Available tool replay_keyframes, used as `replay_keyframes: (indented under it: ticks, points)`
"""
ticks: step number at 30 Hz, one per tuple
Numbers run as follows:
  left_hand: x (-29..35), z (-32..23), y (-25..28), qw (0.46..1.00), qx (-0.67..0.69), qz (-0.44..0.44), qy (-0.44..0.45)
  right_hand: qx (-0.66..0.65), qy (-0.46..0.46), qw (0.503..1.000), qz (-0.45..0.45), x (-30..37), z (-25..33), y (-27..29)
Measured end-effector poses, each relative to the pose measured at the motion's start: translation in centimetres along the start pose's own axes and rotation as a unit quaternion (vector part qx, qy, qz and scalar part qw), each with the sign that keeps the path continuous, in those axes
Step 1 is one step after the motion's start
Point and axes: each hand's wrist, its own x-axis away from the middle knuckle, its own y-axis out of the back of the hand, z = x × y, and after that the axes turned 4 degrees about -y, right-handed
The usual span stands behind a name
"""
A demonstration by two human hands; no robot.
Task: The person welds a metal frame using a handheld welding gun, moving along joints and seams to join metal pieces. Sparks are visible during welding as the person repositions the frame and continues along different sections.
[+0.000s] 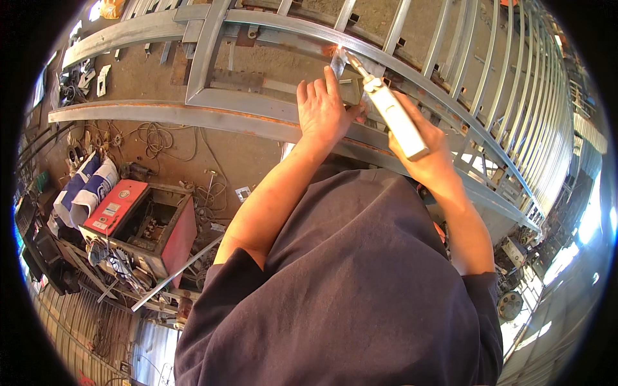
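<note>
My right hand (428, 145) is wrapped round the white body of a handheld welding torch (398, 119). The torch's narrow nozzle points up and left, its tip at a bright spot on a grey metal rail (290, 26), with an orange glow beside it. Just below that spot is a short shiny metal piece (338, 62). My left hand (324, 109) is raised over the frame with its fingers extended. Its index fingertip is at the lower end of the shiny piece; whether it presses on it I cannot tell.
Long parallel metal bars (489, 71) run off to the right. A nearer rail (161, 114) crosses in front of me. At lower left stands a red open-topped machine (122, 202) beside blue-and-white bags (87, 183). Cables (158, 138) and metal scraps lie on the ground.
</note>
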Motion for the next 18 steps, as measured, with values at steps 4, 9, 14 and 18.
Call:
replay_keyframes:
  ticks: [4,9,14,18]
  points:
    - [0.8,2.0,0.0,0.992,-0.055,-0.111,-0.034,-0.082,-0.085,0.991,0.066,1.7,-0.4,3.9]
    - [2.3,8.8,5.1,0.965,-0.105,-0.234,0.048,-0.192,-0.136,0.952,0.196,0.4,-2.1,7.5]
    - [4.7,14.7,7.2,0.776,0.184,-0.461,0.390,-0.305,-0.173,0.881,0.317,-3.5,-6.2,5.9]
    - [3.4,14.4,5.5,0.599,0.485,-0.378,0.513,-0.286,-0.208,0.851,0.389,-7.2,-7.3,5.9]
